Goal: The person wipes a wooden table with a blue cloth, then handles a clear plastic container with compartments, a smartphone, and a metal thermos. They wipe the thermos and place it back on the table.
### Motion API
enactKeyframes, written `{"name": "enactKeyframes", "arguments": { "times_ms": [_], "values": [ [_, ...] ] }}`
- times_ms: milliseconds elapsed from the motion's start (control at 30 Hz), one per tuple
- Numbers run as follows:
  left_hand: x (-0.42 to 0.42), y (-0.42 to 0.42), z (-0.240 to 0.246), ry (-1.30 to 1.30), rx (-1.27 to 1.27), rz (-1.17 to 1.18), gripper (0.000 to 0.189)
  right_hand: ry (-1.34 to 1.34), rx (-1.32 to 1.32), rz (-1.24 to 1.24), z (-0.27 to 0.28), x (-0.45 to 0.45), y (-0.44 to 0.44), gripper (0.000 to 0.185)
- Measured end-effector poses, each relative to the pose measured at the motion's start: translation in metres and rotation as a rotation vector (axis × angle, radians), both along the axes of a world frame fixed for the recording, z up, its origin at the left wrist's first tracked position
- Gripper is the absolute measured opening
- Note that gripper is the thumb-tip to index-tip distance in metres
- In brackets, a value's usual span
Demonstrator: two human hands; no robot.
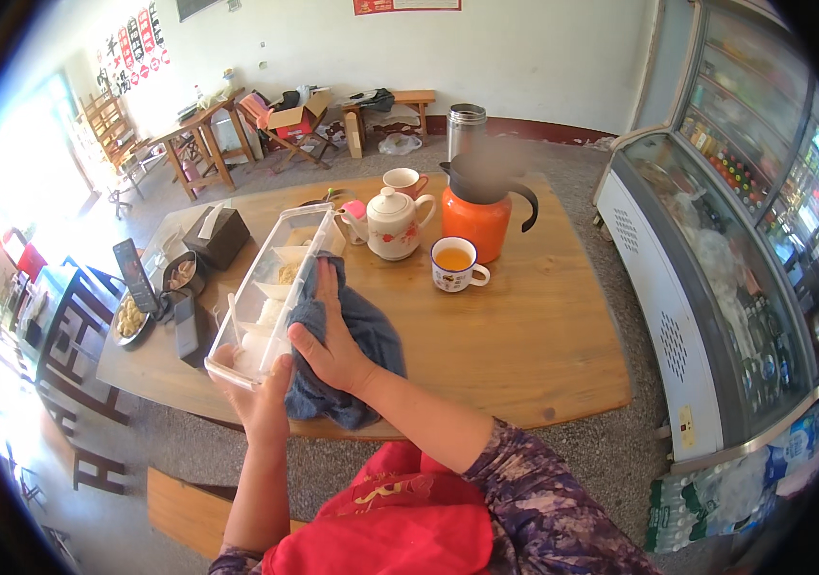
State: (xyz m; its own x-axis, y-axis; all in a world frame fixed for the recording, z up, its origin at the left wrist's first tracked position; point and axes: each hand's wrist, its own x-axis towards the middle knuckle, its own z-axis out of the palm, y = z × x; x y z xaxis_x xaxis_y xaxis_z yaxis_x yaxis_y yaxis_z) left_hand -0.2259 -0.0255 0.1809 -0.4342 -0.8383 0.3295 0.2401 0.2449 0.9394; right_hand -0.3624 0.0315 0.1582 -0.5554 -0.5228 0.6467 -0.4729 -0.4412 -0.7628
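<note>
My left hand grips the near end of a clear plastic seasoning box, which is tilted above the wooden table. Its compartments hold white and yellowish granular contents, with a white spoon standing in the near one. My right hand presses a blue-grey cloth against the box's right side; the rest of the cloth drapes onto the table. Beyond the box stand a white floral teapot and an enamel mug of amber liquid.
An orange vacuum jug and a steel canister stand at the back. Leftward are a dark tissue box, a propped phone, a bowl and a plate of food. A glass-topped display fridge flanks the right.
</note>
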Motion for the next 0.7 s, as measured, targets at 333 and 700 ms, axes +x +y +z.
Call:
{"name": "enactKeyframes", "arguments": {
  "times_ms": [333,700],
  "values": [
    [0.010,0.002,-0.017,-0.076,-0.120,0.061,0.080,-0.135,-0.013,-0.019,0.000,-0.021,-0.004,0.094],
    [0.022,0.009,-0.014,-0.076,-0.081,0.004,0.078,-0.163,0.009,-0.108,0.006,-0.042,0.001,0.090]
  ]
}}
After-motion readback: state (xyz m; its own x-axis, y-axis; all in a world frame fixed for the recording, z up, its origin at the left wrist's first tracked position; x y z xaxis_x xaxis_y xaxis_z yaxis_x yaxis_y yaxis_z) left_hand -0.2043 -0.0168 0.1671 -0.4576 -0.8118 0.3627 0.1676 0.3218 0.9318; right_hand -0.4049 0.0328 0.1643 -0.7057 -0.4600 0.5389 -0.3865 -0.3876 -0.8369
